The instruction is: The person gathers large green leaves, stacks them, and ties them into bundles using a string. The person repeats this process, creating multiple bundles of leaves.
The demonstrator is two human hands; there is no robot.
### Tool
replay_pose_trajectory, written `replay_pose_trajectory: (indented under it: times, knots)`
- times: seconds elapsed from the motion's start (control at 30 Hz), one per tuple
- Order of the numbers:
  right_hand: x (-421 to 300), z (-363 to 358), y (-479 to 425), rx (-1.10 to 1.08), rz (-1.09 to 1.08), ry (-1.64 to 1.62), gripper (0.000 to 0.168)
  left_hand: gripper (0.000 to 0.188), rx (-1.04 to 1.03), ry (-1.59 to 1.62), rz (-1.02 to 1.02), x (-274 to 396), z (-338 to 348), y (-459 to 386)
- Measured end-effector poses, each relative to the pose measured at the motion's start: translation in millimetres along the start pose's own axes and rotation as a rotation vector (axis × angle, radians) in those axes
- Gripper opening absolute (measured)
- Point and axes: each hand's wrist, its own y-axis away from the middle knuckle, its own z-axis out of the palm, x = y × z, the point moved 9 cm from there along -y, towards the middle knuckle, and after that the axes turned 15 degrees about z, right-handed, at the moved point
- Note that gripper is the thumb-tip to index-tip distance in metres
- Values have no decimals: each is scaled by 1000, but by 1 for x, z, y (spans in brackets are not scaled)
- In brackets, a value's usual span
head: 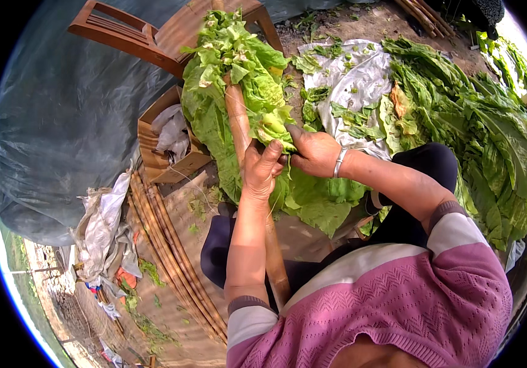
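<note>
A thick bamboo pole (237,108) runs from my lap out to a wooden chair (178,34). Large green leaves (206,133), tobacco by their look, hang on both sides of it, their stem ends bunched along the top. My left hand (262,168) is at the pole, thumb up, gripping the stem end of a leaf bunch (273,126). Against the same bunch, from the right, my right hand (315,152) pinches the leaves; its fingertips are partly hidden. A thin string (199,186) stretches left of the pole.
A heap of loose leaves (470,119) lies at the right, beside a white plastic sheet (351,83) with leaf scraps. Left are a cardboard box (153,158) holding plastic, several bamboo poles (167,239) on the ground, crumpled sacking (102,230) and a dark plastic sheet (70,115).
</note>
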Motion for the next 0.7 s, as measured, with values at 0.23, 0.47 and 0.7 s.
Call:
replay_pose_trajectory:
  times: [0.23,0.47,0.7]
  knots:
    - [24,10,4,-646,-29,-216,86,41,193,50,71,16,-9,3]
    - [65,20,-23,-632,82,-461,38,28,41,-816,269,75,-9,25]
    - [-13,-66,-145,555,-494,521,29,24,-650,-1097,530,59,92,-60]
